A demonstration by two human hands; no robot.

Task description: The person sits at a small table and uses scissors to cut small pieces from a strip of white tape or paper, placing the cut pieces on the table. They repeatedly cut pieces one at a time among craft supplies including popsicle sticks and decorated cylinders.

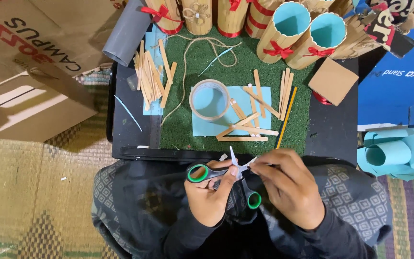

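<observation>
Now, left hand [210, 199]: I see fingers clamped through the green-and-black-handled scissors [226, 178], blades parted.
Right hand [288, 188]: fingertips pinched on a small pale stick [246, 164] (between blades), over my lap.

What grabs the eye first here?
Dead centre at the bottom: the left hand works green-handled scissors while the right hand pinches a small pale piece at the blades. Above them, a tape roll and loose wooden sticks lie on a blue sheet over a green mat. Along the top edge stand stick-clad cups with red ribbons.
</observation>
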